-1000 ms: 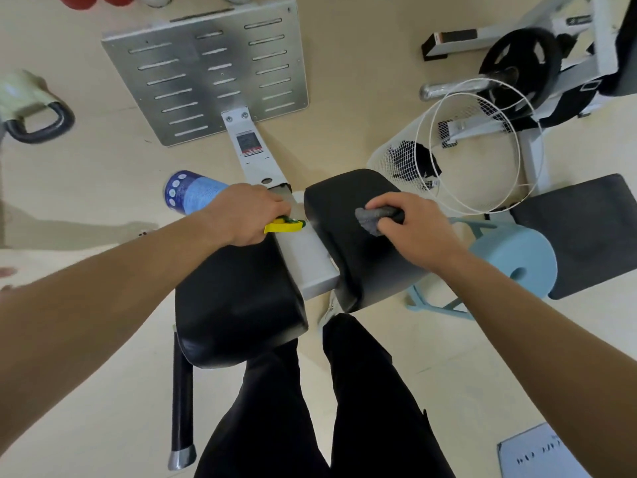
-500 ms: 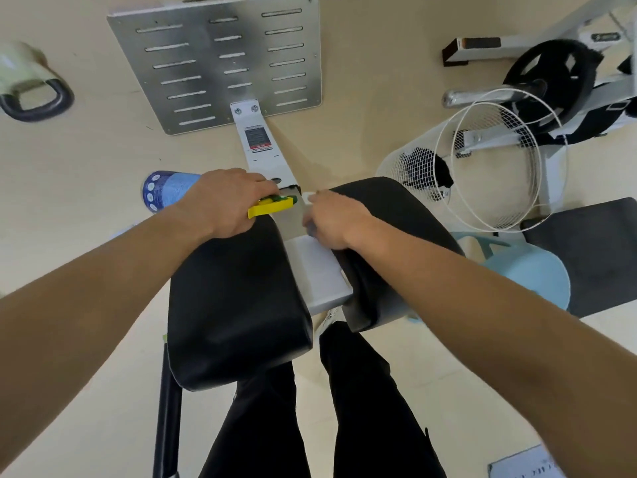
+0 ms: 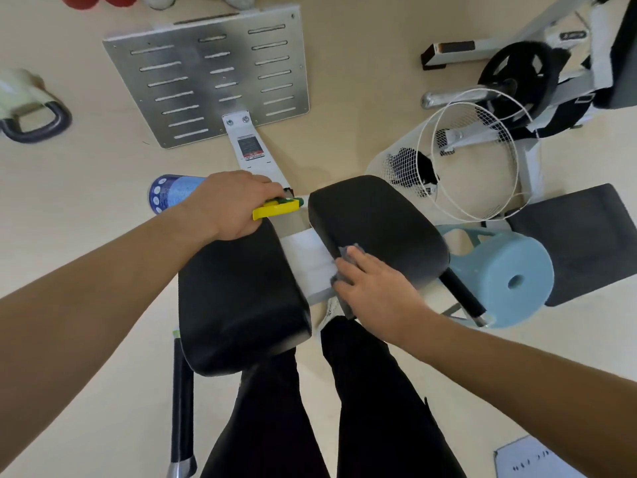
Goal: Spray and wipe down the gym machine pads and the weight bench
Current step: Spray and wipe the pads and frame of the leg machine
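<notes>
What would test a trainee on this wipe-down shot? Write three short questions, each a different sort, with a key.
1. True or false: the left hand holds the spray bottle.
2. The grey cloth is pressed on: A) right pad B) left pad C) blue stool
3. What holds the cloth?

Key: 1 true; 2 A; 3 the right hand.

Free room and obstacles around the two pads.
A narrow gap over the white beam separates left pad and right pad; the right hand blocks its near end. Basket and stool crowd the right side; bare floor lies left.
</notes>
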`<move>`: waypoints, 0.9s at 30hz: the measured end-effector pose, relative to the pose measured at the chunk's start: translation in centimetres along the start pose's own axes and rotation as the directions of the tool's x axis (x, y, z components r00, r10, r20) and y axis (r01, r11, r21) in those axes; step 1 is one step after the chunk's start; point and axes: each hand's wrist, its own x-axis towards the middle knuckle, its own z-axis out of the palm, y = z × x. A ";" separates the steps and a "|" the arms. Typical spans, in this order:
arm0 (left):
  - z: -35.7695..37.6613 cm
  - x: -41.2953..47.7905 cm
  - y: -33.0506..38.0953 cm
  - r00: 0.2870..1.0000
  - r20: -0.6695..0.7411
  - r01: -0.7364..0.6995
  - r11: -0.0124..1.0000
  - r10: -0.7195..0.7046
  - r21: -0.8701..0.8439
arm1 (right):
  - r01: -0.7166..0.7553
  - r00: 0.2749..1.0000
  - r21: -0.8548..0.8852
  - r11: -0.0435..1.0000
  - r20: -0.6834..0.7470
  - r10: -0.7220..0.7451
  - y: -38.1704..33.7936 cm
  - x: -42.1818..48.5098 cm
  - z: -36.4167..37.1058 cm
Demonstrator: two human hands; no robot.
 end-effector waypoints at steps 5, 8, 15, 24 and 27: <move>-1.0 -0.6 2.8 0.998 -0.014 -0.057 0.998 0.057 0.010 | 0.107 0.994 -0.095 0.990 -0.026 -0.110 0.9 -4.5 1.5; -1.0 -1.0 4.1 0.997 -0.013 -0.077 0.997 0.077 -0.007 | 0.073 0.988 -0.124 0.990 -0.130 -0.089 1.3 -1.8 0.8; -1.2 -2.0 6.8 0.999 0.023 -0.045 0.999 0.045 -0.014 | -0.288 0.927 0.188 0.939 -0.193 0.323 -0.4 2.9 -0.2; -3.6 2.1 10.9 0.988 0.130 -0.082 0.996 0.079 0.024 | -0.277 0.886 0.497 0.822 -0.199 0.418 0.3 -10.6 5.0; -3.9 5.8 13.3 0.969 0.227 -0.117 0.990 0.095 0.083 | -0.375 0.684 0.730 0.572 -0.200 0.702 3.6 -12.9 7.0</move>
